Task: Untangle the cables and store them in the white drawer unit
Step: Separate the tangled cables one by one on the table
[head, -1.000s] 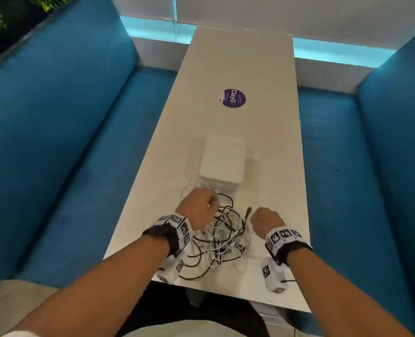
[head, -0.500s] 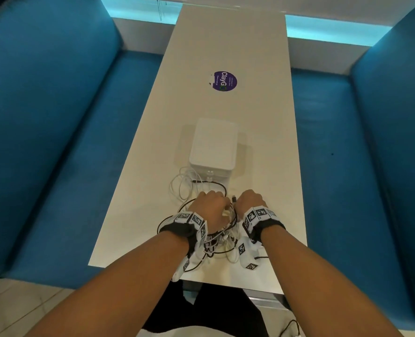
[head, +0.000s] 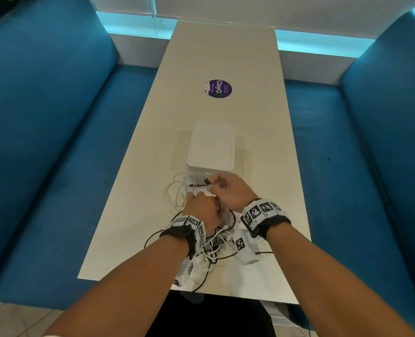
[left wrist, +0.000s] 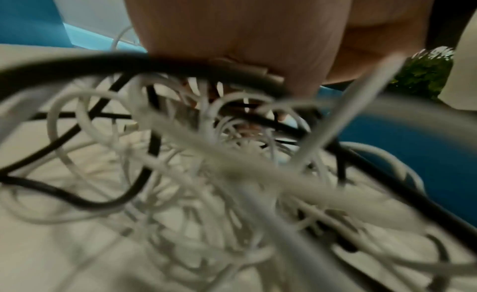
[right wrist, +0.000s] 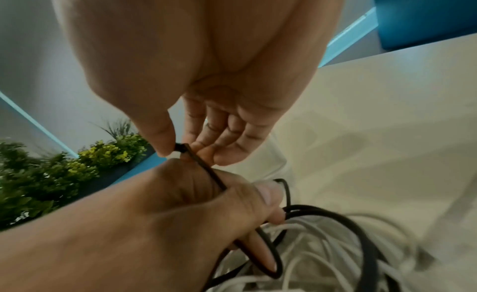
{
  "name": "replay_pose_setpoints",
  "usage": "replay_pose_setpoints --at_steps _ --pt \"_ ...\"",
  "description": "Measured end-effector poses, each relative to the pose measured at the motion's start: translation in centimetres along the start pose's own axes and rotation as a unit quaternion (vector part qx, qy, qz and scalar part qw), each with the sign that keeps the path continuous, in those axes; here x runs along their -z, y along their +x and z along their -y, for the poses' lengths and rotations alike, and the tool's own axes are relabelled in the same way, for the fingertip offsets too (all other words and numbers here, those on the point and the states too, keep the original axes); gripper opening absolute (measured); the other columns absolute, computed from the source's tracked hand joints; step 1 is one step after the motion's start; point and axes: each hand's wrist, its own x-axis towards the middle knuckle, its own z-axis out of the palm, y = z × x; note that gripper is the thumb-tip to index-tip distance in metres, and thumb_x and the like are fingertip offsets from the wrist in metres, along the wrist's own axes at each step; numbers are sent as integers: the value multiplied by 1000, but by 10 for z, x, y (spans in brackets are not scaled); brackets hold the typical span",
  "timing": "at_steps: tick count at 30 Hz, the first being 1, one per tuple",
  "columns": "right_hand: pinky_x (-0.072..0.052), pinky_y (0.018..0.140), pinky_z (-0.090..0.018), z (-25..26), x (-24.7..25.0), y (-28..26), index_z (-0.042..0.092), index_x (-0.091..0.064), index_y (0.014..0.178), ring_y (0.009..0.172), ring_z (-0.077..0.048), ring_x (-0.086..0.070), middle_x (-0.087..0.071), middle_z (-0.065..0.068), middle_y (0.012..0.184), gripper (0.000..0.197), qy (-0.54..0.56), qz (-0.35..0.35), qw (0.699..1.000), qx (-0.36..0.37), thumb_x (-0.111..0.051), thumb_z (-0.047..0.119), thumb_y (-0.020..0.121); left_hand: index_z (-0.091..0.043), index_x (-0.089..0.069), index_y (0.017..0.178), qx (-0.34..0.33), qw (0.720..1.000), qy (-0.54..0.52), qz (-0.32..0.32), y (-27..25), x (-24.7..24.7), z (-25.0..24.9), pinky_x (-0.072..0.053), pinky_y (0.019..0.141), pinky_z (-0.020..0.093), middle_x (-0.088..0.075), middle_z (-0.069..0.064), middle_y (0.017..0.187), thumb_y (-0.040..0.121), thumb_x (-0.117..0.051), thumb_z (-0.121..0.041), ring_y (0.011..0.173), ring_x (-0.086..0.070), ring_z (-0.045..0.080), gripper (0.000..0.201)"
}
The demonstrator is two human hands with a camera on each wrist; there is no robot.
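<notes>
A tangle of white and black cables (head: 216,242) lies on the white table (head: 225,57), just in front of the white drawer unit (head: 211,144). The drawer unit looks closed. My left hand (head: 196,203) sits on the tangle with its fingers curled into the cables (left wrist: 206,174). My right hand (head: 211,183) is just beyond it, close to the drawer unit's front. In the right wrist view its thumb and forefinger (right wrist: 178,151) pinch the plug end of a black cable (right wrist: 214,178), which runs back across my left hand (right wrist: 167,225). Loose white loops (head: 177,190) spill to the left.
A round purple sticker (head: 218,88) is on the table beyond the drawer unit. Blue upholstered benches (head: 55,142) (head: 359,166) run along both long sides. Green plants (right wrist: 51,174) stand behind the left bench. The tangle lies close to the table's near edge (head: 201,291).
My right hand has come in from the right of the tangle, moved forward to the drawer unit's front, and taken the black cable's end. My left hand has stayed on the tangle.
</notes>
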Motion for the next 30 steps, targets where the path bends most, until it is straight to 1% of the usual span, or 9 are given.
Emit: replay_pose_setpoints --at_steps 5,8,12,15,17,21,25,27,30 --pt "-55 81 -36 -6 -16 8 33 -68 83 79 -12 -67 -69 10 77 11 -25 19 999 38 -61 32 91 -17 -67 116 -20 996 -79 -36 8 -21 16 -36 97 44 -66 6 122 92 -49 -30 109 -55 27 32" --pt "-50 81 -32 -6 -21 10 28 -67 89 87 -14 -64 -68 5 88 14 -65 37 995 63 -56 32 95 -15 -60 125 -25 989 -117 -87 8 -29 18 -39 99 48 -64 8 124 93 -51 -28 110 -56 31 36" --pt "-41 70 -28 -5 -21 10 24 -60 83 77 -10 -56 -61 5 82 20 -86 27 992 87 -50 28 100 -17 -66 102 -43 988 -85 -120 6 -30 20 -38 91 45 -69 5 100 92 -47 -32 97 -59 28 26" --pt "-44 76 -38 -10 -22 6 16 -59 96 75 -17 -56 -59 2 79 23 -86 -7 993 80 -43 32 102 -27 -62 80 -54 990 -29 -128 0 -26 19 -30 94 44 -66 -10 81 83 -48 -55 89 -56 16 32" --pt "-47 76 -41 -14 -17 2 17 -58 102 73 -20 -56 -57 2 77 25 -72 -33 994 81 -39 33 103 -31 -66 86 -70 990 24 -119 -5 -21 20 -25 100 46 -67 -13 84 79 -45 -64 94 -53 15 40" --pt "-51 70 -45 -19 8 -6 20 -52 105 67 -23 -55 -54 0 75 22 -62 -81 992 70 -35 33 104 -32 -69 96 -102 980 127 -113 -10 -6 32 -18 105 53 -69 -11 86 93 -43 -48 100 -54 20 31" --pt "-48 68 -43 -21 18 -13 15 -52 104 61 -22 -54 -51 -5 74 19 -3 -68 997 38 -37 27 103 -30 -66 95 -89 982 112 -123 -6 5 35 -20 104 48 -69 -9 91 97 -47 -33 102 -55 19 19" --pt "-47 66 -41 -21 11 -14 14 -53 107 58 -22 -54 -53 -6 73 20 -3 -57 998 30 -38 27 101 -31 -65 104 -99 982 101 -126 -5 8 29 -23 103 46 -70 -7 101 97 -48 -33 104 -55 21 19" --pt "-51 62 -37 -21 1 -13 11 -51 112 58 -20 -55 -55 -7 74 21 26 -52 998 9 -35 20 102 -25 -58 124 -139 974 123 -130 -6 11 18 -26 103 46 -63 -3 108 88 -52 -43 108 -52 23 40"
